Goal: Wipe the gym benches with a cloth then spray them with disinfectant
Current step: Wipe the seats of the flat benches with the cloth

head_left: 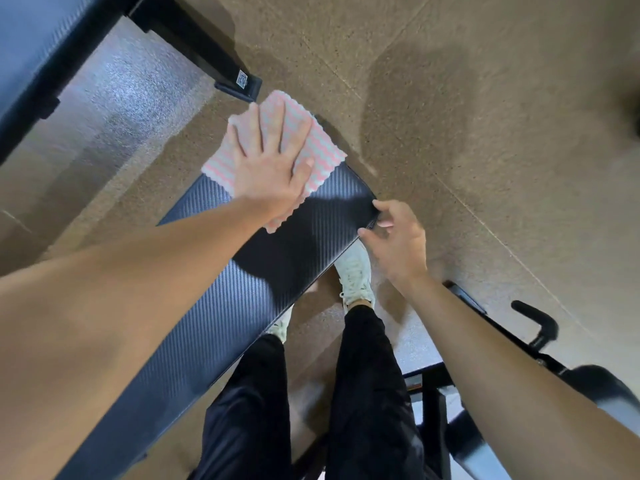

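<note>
You are wiping: your left hand [270, 168], fingers spread, presses the cloth [318, 147] on the far end of the bench [277, 258], your right hand [398, 237] pinches its edge, and spraying looks not yet done.

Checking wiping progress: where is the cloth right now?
In the head view, the striped cloth lies on the far end of the bench pad, pressed flat under the left hand, left of the right hand.

Two padded benches: the central bench [242, 289] and a second bench [31, 46] up-left of it. One striped cloth [322, 150] on the central bench's far end. Two hands: left hand [270, 168] over that end, right hand [394, 237] at its right edge. Two white shoes, right shoe [356, 278] and left shoe [280, 326], just right of it.
</note>
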A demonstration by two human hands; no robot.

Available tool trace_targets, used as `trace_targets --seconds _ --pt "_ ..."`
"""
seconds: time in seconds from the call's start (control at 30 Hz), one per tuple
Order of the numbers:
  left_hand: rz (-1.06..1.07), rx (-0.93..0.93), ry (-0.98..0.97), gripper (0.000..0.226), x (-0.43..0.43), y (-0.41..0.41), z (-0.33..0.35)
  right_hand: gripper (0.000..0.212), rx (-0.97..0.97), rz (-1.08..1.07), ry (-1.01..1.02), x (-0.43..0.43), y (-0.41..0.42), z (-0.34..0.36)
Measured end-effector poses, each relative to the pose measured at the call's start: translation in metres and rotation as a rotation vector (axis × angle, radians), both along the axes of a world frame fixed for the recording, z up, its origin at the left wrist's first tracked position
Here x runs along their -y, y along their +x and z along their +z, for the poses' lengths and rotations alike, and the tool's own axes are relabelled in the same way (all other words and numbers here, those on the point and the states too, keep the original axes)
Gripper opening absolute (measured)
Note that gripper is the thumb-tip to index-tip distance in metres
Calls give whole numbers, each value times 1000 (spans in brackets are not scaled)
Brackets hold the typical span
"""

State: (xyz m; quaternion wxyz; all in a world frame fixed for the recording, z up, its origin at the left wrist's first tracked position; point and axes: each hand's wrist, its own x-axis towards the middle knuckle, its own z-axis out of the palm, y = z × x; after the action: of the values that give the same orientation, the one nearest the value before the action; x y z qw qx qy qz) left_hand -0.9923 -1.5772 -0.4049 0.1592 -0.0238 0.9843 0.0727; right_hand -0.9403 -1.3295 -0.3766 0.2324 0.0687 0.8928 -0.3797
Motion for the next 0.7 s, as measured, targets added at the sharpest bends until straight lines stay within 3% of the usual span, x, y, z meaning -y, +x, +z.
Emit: trace_targets --seconds 0.2,0.4,0.57,0.7 --pt "-160 53 84 62 -64 34 4 31 110 -129 -109 -14 -8 4" --pt "-190 66 111 71 -106 71 5 34 99 -279 -79 -34 -5 23" --pt "-195 12 246 66 -89 79 26 31 -3 -97 -81 -23 -10 30" --pt "37 -16 235 61 -63 104 44 29 -110 119 -75 12 -7 28"
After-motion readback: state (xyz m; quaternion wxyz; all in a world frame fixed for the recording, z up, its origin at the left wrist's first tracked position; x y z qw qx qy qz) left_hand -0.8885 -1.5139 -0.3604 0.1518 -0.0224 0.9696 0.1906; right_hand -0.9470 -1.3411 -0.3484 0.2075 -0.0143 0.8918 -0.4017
